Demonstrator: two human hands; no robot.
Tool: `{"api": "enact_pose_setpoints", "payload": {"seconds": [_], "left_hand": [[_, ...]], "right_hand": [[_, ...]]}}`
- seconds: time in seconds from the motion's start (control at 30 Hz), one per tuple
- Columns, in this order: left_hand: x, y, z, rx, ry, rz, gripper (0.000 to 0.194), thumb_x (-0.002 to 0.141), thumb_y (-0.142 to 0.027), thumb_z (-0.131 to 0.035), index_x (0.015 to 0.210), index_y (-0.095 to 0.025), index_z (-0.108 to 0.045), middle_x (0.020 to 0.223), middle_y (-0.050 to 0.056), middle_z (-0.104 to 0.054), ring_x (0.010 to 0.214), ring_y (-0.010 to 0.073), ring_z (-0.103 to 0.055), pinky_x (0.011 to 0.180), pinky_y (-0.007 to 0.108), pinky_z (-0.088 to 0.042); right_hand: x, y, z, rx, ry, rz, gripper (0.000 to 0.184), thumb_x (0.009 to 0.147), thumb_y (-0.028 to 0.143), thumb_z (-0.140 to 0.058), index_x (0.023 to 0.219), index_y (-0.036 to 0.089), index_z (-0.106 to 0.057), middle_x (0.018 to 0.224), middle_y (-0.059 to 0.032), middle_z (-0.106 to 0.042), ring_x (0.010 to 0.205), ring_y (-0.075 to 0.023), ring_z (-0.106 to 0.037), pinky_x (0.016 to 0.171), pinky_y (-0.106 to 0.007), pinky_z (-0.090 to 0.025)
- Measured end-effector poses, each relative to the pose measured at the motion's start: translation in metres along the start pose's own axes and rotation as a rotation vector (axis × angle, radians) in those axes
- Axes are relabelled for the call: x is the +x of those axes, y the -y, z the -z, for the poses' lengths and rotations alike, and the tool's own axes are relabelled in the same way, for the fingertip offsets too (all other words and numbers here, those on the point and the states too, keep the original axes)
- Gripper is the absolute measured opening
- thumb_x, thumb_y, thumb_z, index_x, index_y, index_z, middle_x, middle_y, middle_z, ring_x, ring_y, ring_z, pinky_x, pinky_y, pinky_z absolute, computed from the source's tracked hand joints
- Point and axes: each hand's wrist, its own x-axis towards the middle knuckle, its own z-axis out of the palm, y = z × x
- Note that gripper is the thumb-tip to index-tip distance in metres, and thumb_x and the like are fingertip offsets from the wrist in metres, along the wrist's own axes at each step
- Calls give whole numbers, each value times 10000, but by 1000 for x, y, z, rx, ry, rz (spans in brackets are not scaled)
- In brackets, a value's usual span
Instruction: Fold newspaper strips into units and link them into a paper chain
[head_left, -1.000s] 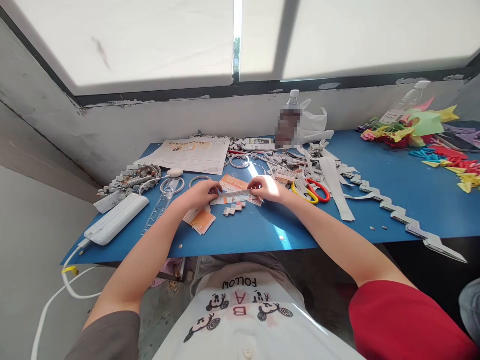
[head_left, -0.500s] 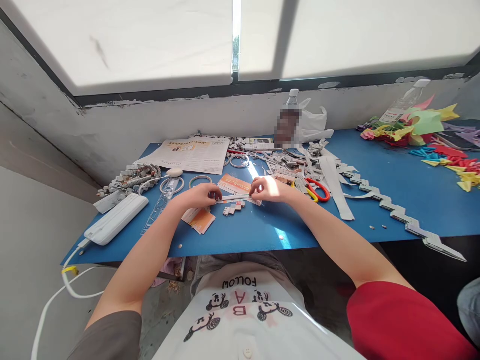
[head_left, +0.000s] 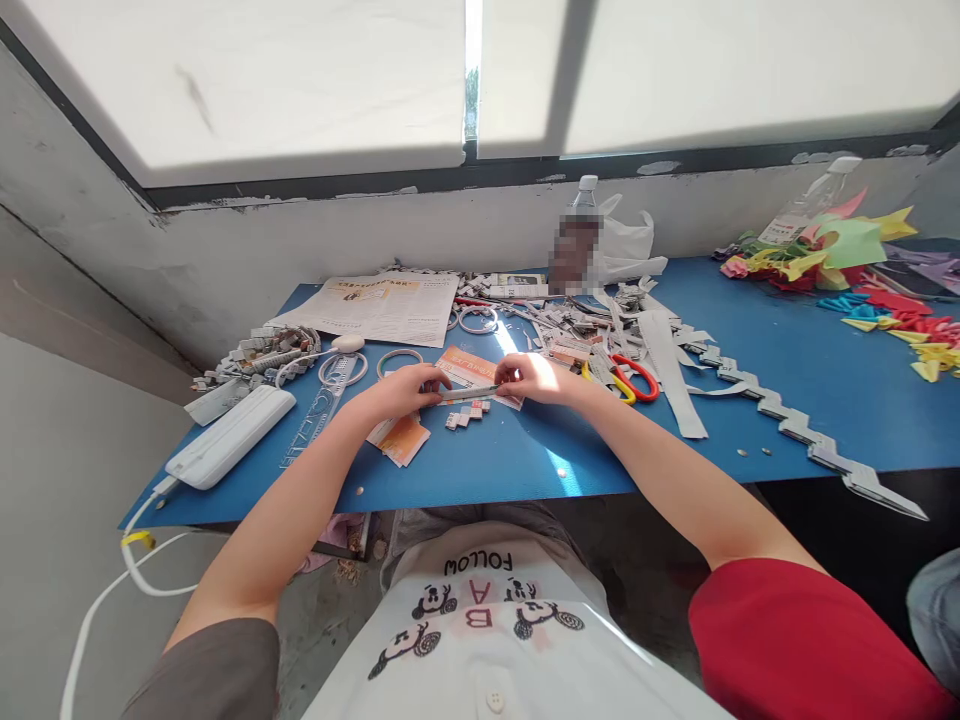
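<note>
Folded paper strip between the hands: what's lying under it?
Under the folded paper strip lies an orange printed sheet on the blue table. The left hand and right hand cover its ends.

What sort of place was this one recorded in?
Probably a paper-craft workbench by a window: a blue table strewn with cut paper strips, scissors, and folded coloured paper pieces.
</note>
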Motion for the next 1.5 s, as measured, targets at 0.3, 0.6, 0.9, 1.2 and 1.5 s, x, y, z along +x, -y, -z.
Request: {"api": "enact_pose_setpoints", "payload": {"seconds": [0.3,0.6,0.9,1.2,1.5], "left_hand": [[-15,-15,2,289,-16,-72,417,892,-139,-396,1204,-275,-638,1004,53,-581,848,181,-589,718,264,-432],[-21,-29,-24,724,30,-66,678,722,-55,-594,1371,-237,-516,1229,128,-582,1130,305,-546,927,390,-435],[-25,-40,-31,508,170,18,578,915,-186,-267,1483,-83,-298,1583,115,-218,1438,237,-279,1143,336,-281],[-30,-47,-43,468,120,30,683,949,-433,-231,1509,-44,-195,1584,163,-148,1476,257,-124,1197,409,-146],[-40,-45,-46,539,-8,284,810,937,-571,-162,1451,33,-323,1537,217,-279,1457,317,-199,1191,454,-168]], "right_hand": [[-5,12,-3,-65,-96,37,205,757,359,-612,591,281,-702,690,-66,-705,716,-163,-638,571,-322,-408],[-8,38,-17,-579,51,86,196,779,137,-535,713,175,-715,799,-100,-693,793,-210,-625,626,-306,-433],[3,47,-31,-341,21,29,135,876,193,-584,922,129,-694,973,-95,-642,760,-141,-587,691,-248,-429],[12,48,-24,-137,75,-160,70,779,201,-668,828,156,-689,763,-19,-654,661,-118,-549,607,-221,-381],[-1,38,9,-177,159,-337,102,733,209,-636,811,169,-687,780,-49,-691,669,-167,-605,539,-237,-386]]}}
